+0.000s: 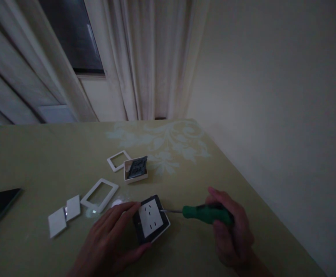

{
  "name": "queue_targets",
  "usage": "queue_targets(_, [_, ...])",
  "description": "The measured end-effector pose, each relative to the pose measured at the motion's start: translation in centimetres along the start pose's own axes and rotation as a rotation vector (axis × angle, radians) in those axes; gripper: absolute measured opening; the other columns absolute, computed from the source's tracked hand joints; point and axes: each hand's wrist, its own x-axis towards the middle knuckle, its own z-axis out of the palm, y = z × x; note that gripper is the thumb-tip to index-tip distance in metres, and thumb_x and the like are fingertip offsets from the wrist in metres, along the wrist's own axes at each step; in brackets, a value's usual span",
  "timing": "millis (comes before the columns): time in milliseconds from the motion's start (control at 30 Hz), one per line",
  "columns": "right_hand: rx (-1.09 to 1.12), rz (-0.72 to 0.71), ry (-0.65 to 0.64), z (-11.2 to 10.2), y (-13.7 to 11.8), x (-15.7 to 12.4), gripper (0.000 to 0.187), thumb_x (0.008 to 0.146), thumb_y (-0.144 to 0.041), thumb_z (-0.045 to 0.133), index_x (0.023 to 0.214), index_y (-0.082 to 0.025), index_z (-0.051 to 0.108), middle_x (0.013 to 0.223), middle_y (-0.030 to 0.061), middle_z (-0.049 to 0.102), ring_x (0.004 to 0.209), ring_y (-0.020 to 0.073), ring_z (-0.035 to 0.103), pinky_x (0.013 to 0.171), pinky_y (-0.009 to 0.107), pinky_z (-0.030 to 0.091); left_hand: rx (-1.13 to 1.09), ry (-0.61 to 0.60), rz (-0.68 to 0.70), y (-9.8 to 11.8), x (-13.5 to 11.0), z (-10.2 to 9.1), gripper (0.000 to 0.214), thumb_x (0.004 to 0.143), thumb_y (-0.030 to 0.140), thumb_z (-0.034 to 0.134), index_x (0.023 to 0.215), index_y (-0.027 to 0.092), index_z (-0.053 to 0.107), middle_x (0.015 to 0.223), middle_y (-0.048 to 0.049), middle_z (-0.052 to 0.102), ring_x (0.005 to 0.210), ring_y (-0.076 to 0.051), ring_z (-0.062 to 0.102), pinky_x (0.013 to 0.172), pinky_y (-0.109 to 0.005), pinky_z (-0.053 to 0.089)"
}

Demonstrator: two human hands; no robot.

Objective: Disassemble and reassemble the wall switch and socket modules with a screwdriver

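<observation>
My left hand (112, 231) grips a wall socket (151, 217) by its left side, thumb at the near edge and fingers at the far corner. The socket has a white face with slots and a black surround, and it sits tilted above the table. In my right hand (233, 227) is a screwdriver (204, 213) with a green handle, held nearly level. Its thin metal shaft points left, and the tip meets the black border at the socket's right side. Whether the tip sits in a screw is too small to tell.
Beyond the socket stands a white box (136, 177) with a dark insert leaning in it. White frames (100, 195) and two white square plates (57, 222) lie to the left. A dark flat object (0, 206) is at the far left. A wall (286, 115) borders the table's right edge.
</observation>
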Motion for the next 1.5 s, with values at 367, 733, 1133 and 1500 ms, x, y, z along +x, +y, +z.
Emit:
queue_targets(367, [-0.168, -0.1, 0.038, -1.0, -0.8, 0.1, 0.05, 0.106, -0.025, 0.062, 0.156, -0.021, 0.058, 0.114, 0.0096, 0.056, 0.095, 0.0211, 0.059, 0.071, 0.03, 0.06, 0.03, -0.023, 0.013, -0.3, -0.1, 0.2, 0.073, 0.089, 0.068, 0.078, 0.145, 0.022, 0.062, 0.129, -0.0141, 0.08, 0.108, -0.032, 0.082, 0.087, -0.038, 0.072])
queue_targets(733, [-0.201, -0.056, 0.082, -0.7, -0.4, -0.4, 0.055, 0.102, -0.025, 0.063, 0.156, -0.022, 0.059, 0.11, 0.0086, 0.055, 0.089, 0.0218, 0.059, 0.072, 0.034, 0.057, 0.01, -0.023, 0.004, -0.3, -0.3, 0.2, 0.07, 0.091, 0.068, 0.076, 0.144, 0.024, 0.062, 0.129, -0.0144, 0.08, 0.107, -0.032, 0.082, 0.088, -0.038, 0.071])
queue_targets(1133, [-0.039, -0.057, 0.1, -0.9, -0.7, 0.3, 0.053, 0.101, -0.032, 0.073, 0.151, -0.023, 0.061, 0.103, 0.0073, 0.062, 0.09, 0.0227, 0.061, 0.07, 0.033, 0.061, -0.012, -0.038, 0.01, 0.1, 0.1, -0.2, 0.069, 0.092, 0.069, 0.075, 0.144, 0.024, 0.062, 0.128, -0.0144, 0.081, 0.107, -0.031, 0.083, 0.086, -0.037, 0.072])
queue_targets(1500, [0.084, -0.099, -0.133, -0.3, -1.3, 3.2, 0.045, 0.104, -0.018, 0.059, 0.148, -0.021, 0.063, 0.117, 0.014, 0.076, 0.102, 0.0267, 0.074, 0.081, 0.041, 0.065, -0.119, -0.141, -0.15, -1.1, -0.2, 0.4, 0.069, 0.086, 0.06, 0.084, 0.144, 0.031, 0.062, 0.137, -0.0115, 0.077, 0.115, -0.034, 0.08, 0.092, -0.044, 0.07])
